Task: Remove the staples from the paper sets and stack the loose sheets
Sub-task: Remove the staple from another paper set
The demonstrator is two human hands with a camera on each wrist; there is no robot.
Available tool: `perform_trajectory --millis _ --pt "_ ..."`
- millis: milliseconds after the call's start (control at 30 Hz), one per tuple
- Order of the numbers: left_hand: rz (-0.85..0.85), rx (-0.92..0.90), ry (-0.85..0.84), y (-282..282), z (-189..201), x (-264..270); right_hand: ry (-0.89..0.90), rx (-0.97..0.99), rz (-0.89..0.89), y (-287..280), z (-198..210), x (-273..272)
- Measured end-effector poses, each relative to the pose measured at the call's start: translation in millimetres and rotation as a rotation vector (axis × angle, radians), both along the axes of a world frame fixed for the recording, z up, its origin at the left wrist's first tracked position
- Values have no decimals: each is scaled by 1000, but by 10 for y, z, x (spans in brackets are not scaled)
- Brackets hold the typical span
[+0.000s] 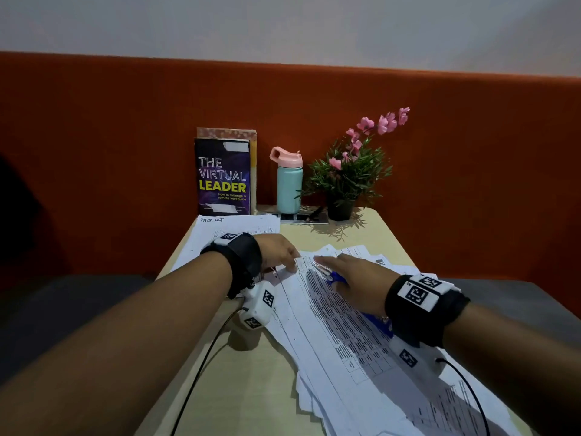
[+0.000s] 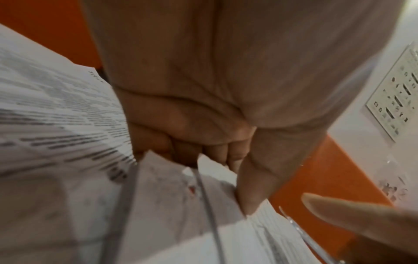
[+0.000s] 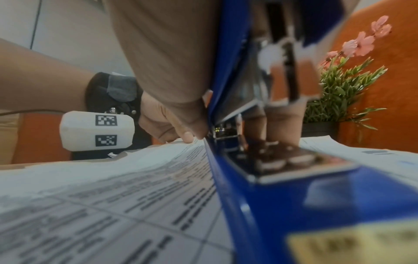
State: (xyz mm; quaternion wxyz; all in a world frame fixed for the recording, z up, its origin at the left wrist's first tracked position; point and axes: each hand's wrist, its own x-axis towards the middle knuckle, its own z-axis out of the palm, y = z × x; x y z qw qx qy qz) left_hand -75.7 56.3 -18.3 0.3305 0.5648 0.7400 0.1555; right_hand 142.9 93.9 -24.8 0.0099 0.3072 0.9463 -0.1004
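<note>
A stapled paper set (image 1: 333, 328) with printed tables lies slanted on the beige table (image 1: 251, 388), on top of more sheets. My left hand (image 1: 287, 259) pinches its far corner, the thumb (image 2: 253, 187) on top and the fingers curled at the edge (image 2: 226, 157). My right hand (image 1: 342, 275) grips a blue stapler (image 1: 338, 278) that rests on the paper; its metal tip (image 1: 323, 269) points at that corner, under my straight index finger. In the right wrist view the blue stapler (image 3: 282, 205) stands open with fingers (image 3: 282, 121) on its base. A stack of loose sheets (image 1: 226, 231) lies at the back left.
Against the orange partition (image 1: 125, 152) stand a purple book (image 1: 223, 177), a teal bottle with a pink lid (image 1: 289, 184) and a potted plant with pink flowers (image 1: 345, 174). Black cables (image 1: 201, 366) run from both wrist cameras. The table drops off on both sides.
</note>
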Motion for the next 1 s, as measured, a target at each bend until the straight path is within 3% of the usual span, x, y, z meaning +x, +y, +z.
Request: perform_trajectory --millis 333,567,833,1000 --pt "111 104 -200 -61 -158 23 -80 -31 12 2 -60 54" --pt "181 74 -366 -55 -291 66 -130 -35 46 -42 -90 -39" --pt "222 104 -444 -56 -361 44 -184 -5 65 -48 -83 -203" --pt "104 109 -333 -12 -406 -18 -205 19 45 -58 -104 -297"
